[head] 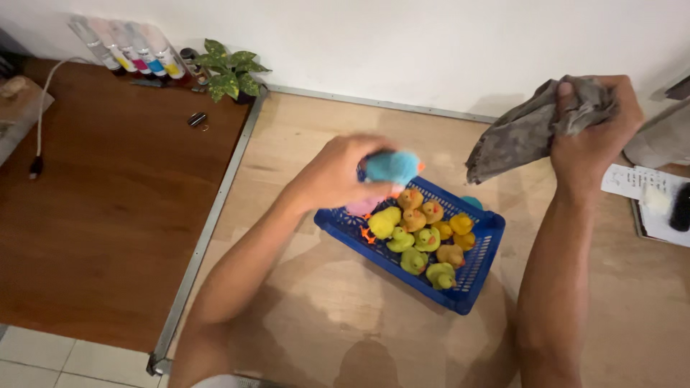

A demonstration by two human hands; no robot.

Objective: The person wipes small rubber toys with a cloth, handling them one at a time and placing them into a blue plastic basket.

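Observation:
A blue plastic basket (480, 276) stands on the light wooden table (309, 309). Inside it lie several yellow and orange rubber ducks (415, 241). My left hand (336, 172) hovers over the basket's far left corner and grips a light blue rubber duck (394, 167), blurred by motion. A pink toy (359, 208) shows just under that hand. My right hand (593, 129) is raised at the upper right, closed around a crumpled grey cloth (521, 136) that hangs toward the left.
A darker brown desk (108, 201) adjoins on the left, with a metal strip between. On it stand several ink bottles (133, 50), a small potted plant (230, 72) and a white cable (39, 122). Papers (640, 187) and a black object (681, 208) lie at the right edge.

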